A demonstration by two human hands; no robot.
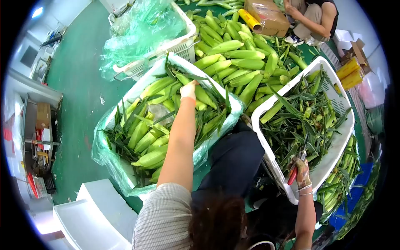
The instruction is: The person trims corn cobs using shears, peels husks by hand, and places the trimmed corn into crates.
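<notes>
Reaching into the far part of a foam box lined with green plastic (pixel 100 143), my left hand (pixel 189 90) is closed at an ear of corn in green husk (pixel 204 98); its fingertips are partly hidden. More husked ears (pixel 152 157) and loose dark leaves lie in that box. My right hand (pixel 301 171), in a patterned glove, is wrapped round red-handled pruning shears (pixel 293 175). It is over the near end of a white plastic basket (pixel 263 143) full of cut leaves and husk trimmings (pixel 308 112).
A large pile of corn (pixel 246 58) lies beyond both containers. Another basket (pixel 183 50) with green plastic film (pixel 146 29) stands at the upper left. A person (pixel 316 21) crouches by a cardboard box (pixel 266 16). Stalks (pixel 339 179) lie right of my basket.
</notes>
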